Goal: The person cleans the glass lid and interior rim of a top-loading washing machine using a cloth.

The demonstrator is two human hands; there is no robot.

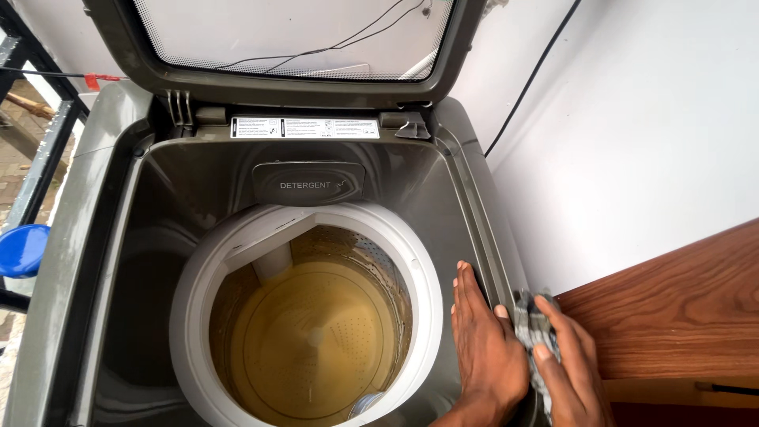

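A grey top-loading washing machine (95, 237) stands with its lid (292, 39) raised. Its white tub ring (419, 277) surrounds a drum (316, 332) that looks yellow-brown inside. My left hand (484, 348) lies flat, palm down, on the dark inner deck just right of the ring, fingers together and pointing away from me, holding nothing. My right hand (573, 368) rests on the machine's right rim and grips a crumpled grey cloth (531, 316), pressed against the edge beside my left thumb. A detergent drawer (308, 182) sits behind the tub.
A brown wooden surface (672, 308) butts against the machine's right side. A white wall (632, 134) with a black cable (530, 79) rises behind. At the left are a blue round seat (22, 249) and a black metal railing (43, 150).
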